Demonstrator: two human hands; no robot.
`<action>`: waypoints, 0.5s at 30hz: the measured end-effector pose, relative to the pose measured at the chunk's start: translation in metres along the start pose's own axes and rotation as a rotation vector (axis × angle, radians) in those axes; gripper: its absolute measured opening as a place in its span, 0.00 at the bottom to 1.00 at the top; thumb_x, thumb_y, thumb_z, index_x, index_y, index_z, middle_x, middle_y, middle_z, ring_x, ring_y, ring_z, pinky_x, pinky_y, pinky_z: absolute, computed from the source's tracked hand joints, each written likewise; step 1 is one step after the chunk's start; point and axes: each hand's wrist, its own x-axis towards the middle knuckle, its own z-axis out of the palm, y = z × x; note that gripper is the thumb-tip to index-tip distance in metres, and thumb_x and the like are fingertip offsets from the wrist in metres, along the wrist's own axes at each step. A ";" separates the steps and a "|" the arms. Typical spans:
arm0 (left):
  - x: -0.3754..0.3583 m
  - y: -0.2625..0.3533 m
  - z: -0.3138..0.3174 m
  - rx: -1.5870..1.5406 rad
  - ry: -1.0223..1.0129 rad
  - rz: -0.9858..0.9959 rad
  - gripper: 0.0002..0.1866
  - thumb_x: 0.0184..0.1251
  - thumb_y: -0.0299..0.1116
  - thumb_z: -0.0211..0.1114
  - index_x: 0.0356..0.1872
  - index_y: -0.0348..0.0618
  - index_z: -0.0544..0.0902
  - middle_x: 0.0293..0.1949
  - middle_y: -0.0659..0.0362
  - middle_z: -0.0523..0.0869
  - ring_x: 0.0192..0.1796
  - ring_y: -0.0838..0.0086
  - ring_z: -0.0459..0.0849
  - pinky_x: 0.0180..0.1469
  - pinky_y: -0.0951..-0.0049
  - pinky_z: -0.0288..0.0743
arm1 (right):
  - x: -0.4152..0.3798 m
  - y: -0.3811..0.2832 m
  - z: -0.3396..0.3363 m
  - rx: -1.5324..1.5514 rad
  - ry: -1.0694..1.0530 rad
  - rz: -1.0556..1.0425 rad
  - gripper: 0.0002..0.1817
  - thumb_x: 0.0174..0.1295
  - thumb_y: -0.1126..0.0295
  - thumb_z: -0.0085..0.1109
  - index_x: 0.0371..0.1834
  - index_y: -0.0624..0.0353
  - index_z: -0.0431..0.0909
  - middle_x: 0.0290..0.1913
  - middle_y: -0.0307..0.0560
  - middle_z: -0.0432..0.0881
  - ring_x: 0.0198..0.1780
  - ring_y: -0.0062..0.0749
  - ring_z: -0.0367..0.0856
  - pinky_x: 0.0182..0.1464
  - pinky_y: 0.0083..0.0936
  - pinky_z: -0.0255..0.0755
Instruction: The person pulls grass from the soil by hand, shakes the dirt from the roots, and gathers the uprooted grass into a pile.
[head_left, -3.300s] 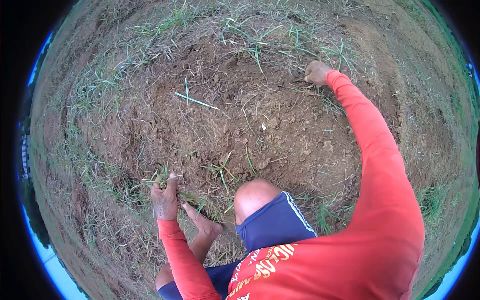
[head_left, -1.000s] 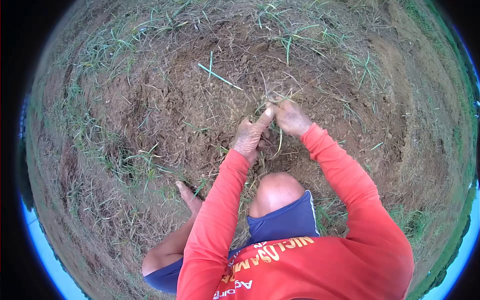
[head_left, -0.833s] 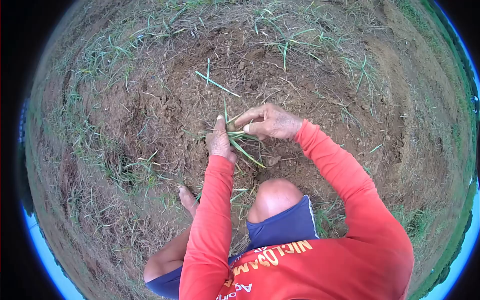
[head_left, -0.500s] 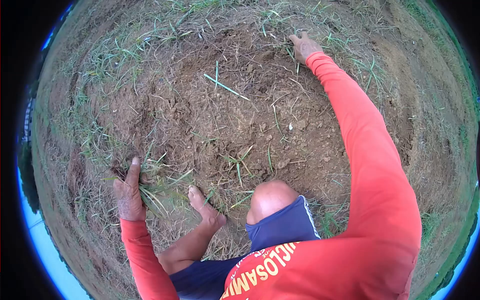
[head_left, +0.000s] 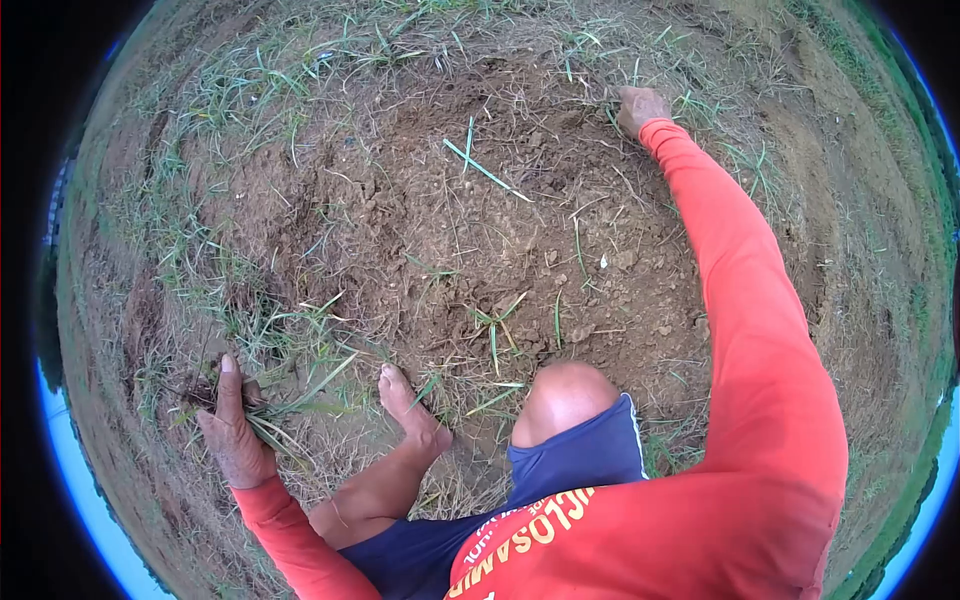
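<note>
My left hand (head_left: 237,425) is at the lower left, closed round a tuft of pulled grass (head_left: 290,405) with soil and roots hanging at its thumb side; long green blades stick out to the right. At the upper right, my right hand (head_left: 642,108) is low on the soil with its fingers curled together at a small green grass plant (head_left: 613,118). The fingertips are partly hidden, but blades show beside them.
Two crossed green blades (head_left: 484,168) lie on the brown soil. A small plant (head_left: 493,322) stands before my bent knee (head_left: 562,400). My bare foot (head_left: 402,395) is near the left hand. Grass (head_left: 260,90) grows at the upper left.
My left hand has moved down and to the left with the tuft. My right hand has shifted slightly right and down, and its fingers have closed. The view has shifted a little.
</note>
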 end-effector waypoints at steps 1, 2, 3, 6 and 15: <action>0.000 -0.001 -0.002 0.014 0.006 0.014 0.11 0.74 0.41 0.71 0.34 0.52 0.80 0.27 0.71 0.74 0.28 0.86 0.68 0.29 0.79 0.58 | -0.003 0.001 0.000 0.003 0.006 0.000 0.15 0.61 0.71 0.57 0.49 0.63 0.86 0.51 0.72 0.85 0.55 0.67 0.85 0.58 0.51 0.81; 0.000 -0.004 -0.001 0.030 0.005 0.023 0.11 0.75 0.41 0.71 0.33 0.52 0.80 0.27 0.71 0.74 0.28 0.86 0.68 0.29 0.79 0.57 | -0.006 0.003 0.002 0.004 0.006 0.006 0.15 0.61 0.71 0.57 0.49 0.63 0.85 0.51 0.72 0.85 0.55 0.67 0.85 0.58 0.51 0.81; 0.007 -0.012 -0.015 0.052 -0.066 0.016 0.11 0.76 0.42 0.70 0.34 0.52 0.80 0.28 0.71 0.73 0.28 0.86 0.66 0.28 0.78 0.54 | -0.005 0.007 0.005 -0.019 0.033 -0.006 0.14 0.61 0.70 0.57 0.47 0.62 0.85 0.49 0.71 0.86 0.54 0.67 0.86 0.57 0.52 0.80; 0.011 -0.014 -0.023 0.064 -0.080 0.002 0.11 0.76 0.43 0.69 0.35 0.51 0.80 0.28 0.71 0.73 0.28 0.86 0.65 0.29 0.78 0.53 | -0.012 0.014 0.001 -0.030 0.101 -0.060 0.14 0.61 0.68 0.58 0.46 0.61 0.85 0.46 0.71 0.87 0.51 0.68 0.86 0.55 0.54 0.80; 0.031 -0.012 -0.025 0.073 -0.143 -0.051 0.09 0.76 0.41 0.70 0.39 0.48 0.83 0.33 0.70 0.74 0.34 0.87 0.69 0.36 0.83 0.65 | -0.007 0.069 -0.094 0.098 0.398 -0.258 0.21 0.66 0.54 0.65 0.52 0.57 0.89 0.41 0.56 0.91 0.43 0.38 0.89 0.46 0.40 0.78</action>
